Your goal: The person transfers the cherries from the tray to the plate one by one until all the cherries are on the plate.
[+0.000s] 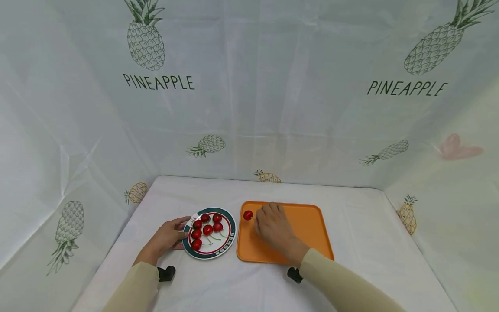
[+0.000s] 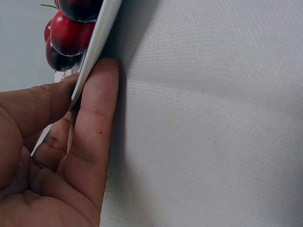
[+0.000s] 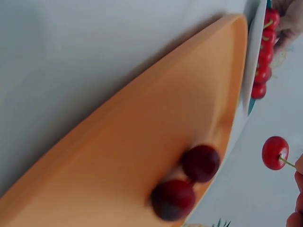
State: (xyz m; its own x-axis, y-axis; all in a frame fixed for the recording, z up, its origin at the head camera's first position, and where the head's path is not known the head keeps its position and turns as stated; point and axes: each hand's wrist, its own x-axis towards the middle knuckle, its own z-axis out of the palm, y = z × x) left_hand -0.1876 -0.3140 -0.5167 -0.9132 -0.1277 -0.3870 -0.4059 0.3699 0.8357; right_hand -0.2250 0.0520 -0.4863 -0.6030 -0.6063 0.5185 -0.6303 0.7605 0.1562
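Observation:
My left hand (image 1: 166,236) holds the left rim of a white plate with a green and red border (image 1: 233,224); in the left wrist view the thumb lies on top and fingers reach under the edge. Several red cherries (image 1: 208,230) with stems lie on that plate. Over an orange tray (image 1: 313,229), my right hand (image 1: 274,225) pinches a cherry (image 3: 275,152) by its stem, and the fruit hangs near the tray's left side. Two dark cherries (image 3: 173,199) sit together in the tray in the right wrist view; the right hand hides them from the head view.
Plate and tray stand side by side on a white-covered table (image 1: 218,281), separated by a narrow gap. A white curtain printed with pineapples (image 1: 249,108) encloses the back and sides. Black wrist mounts (image 1: 166,273) show below both hands.

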